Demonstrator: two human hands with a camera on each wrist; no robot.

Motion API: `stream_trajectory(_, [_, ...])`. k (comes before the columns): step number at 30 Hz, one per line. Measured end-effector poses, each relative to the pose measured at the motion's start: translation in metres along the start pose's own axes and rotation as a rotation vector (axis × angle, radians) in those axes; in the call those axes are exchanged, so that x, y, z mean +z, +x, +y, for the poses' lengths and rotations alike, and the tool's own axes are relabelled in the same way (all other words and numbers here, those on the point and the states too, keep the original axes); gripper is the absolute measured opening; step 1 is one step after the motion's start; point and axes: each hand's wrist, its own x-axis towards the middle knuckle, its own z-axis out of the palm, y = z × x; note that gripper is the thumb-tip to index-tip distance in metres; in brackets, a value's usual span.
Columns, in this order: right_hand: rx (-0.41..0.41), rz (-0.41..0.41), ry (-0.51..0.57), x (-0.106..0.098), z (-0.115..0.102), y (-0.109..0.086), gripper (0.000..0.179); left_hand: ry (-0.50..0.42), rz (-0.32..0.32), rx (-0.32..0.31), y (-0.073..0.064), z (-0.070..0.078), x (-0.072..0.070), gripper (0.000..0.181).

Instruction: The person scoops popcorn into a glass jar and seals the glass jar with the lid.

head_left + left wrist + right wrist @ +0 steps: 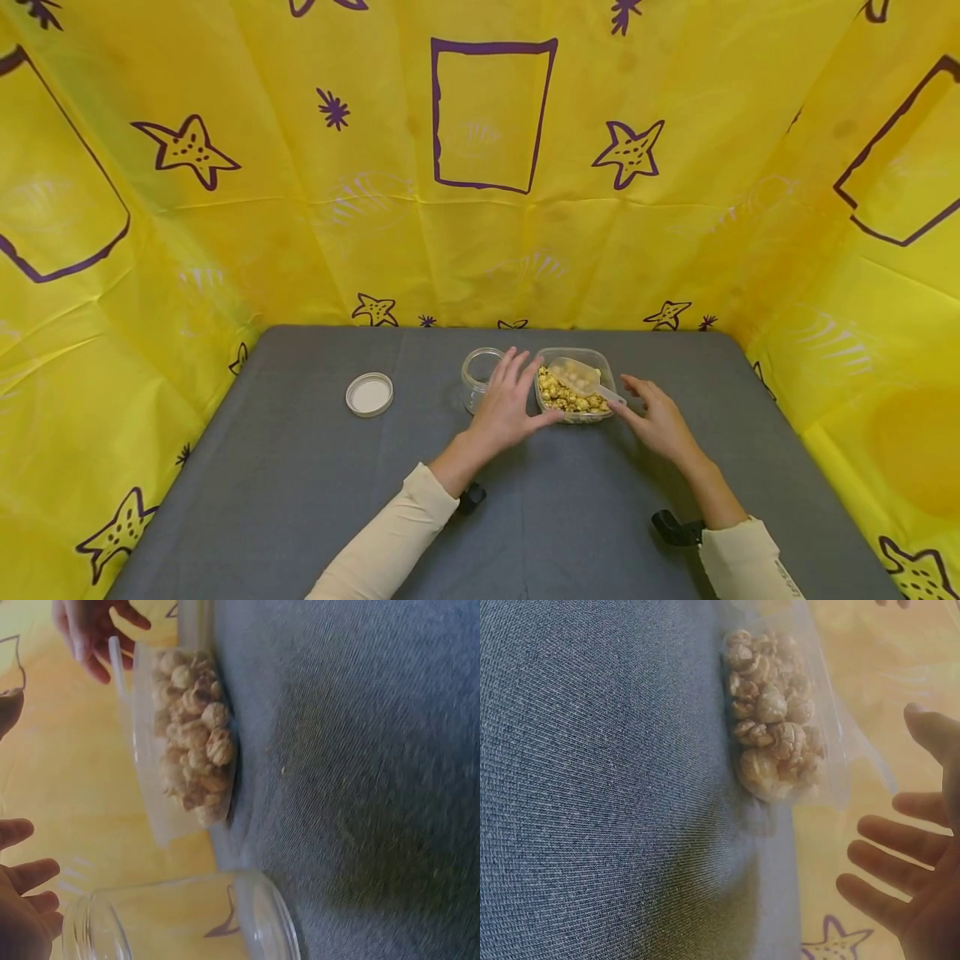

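A clear square tub of caramel popcorn stands on the table, with a translucent scoop lying on the popcorn. The scoop's handle sticks out over the tub's right rim. My left hand hovers between the tub and an open glass jar, its fingers spread and holding nothing. Part of the jar is hidden behind that hand in the head view. On the tub's other side, my right hand is beside the scoop handle, fingers spread. In the right wrist view, its fingers look apart from the handle.
A round jar lid lies on the grey table, left of the jar. Yellow cloth with drawn stars hangs behind the table and along both sides. Black wrist cameras sit under the wrists.
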Motion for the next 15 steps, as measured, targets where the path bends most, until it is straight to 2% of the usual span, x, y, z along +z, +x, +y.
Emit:
stream_trajectory(7, [0.005, 0.015, 0.010, 0.003, 0.001, 0.003, 0.050, -0.023, -0.005, 0.052, -0.001, 0.007, 0.008, 0.080])
stream_trajectory(15, [0.001, 0.075, 0.038, 0.005, 0.003, 0.003, 0.034, -0.044, -0.076, 0.004, -0.003, 0.013, 0.018, 0.080])
